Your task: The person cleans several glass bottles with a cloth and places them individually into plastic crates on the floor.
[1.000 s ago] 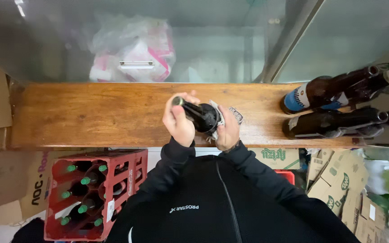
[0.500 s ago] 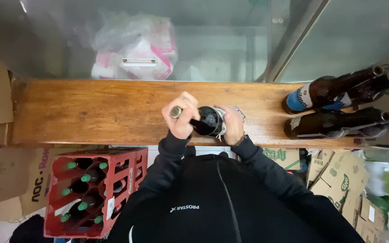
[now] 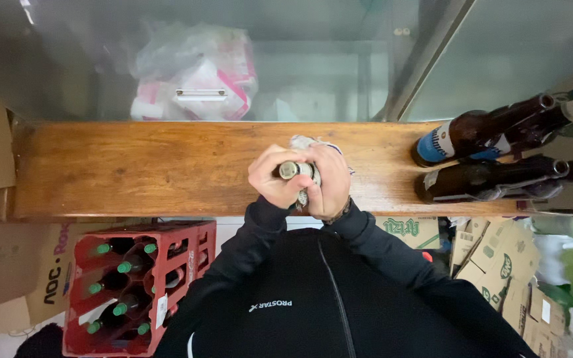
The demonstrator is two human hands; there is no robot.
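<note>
Over the wooden shelf (image 3: 134, 166), my left hand (image 3: 272, 184) grips a dark glass bottle (image 3: 290, 170) seen end-on, its open mouth pointing up at me. My right hand (image 3: 329, 182) presses a crumpled pale cloth (image 3: 303, 142) against the bottle's side, and most of the bottle's body is hidden by both hands. Both black sleeves meet just below the shelf's near edge.
Several dark brown bottles (image 3: 485, 136) stand at the shelf's right end. A red crate (image 3: 137, 285) holding green-capped bottles sits lower left. Cardboard boxes (image 3: 499, 265) lie lower right and far left. A pink-and-white plastic bag (image 3: 197, 83) shows behind the glass panel.
The bottle has swung from lying tilted to the left to pointing up at the camera. My right hand with the cloth has closed over its side, and both hands have shifted slightly right.
</note>
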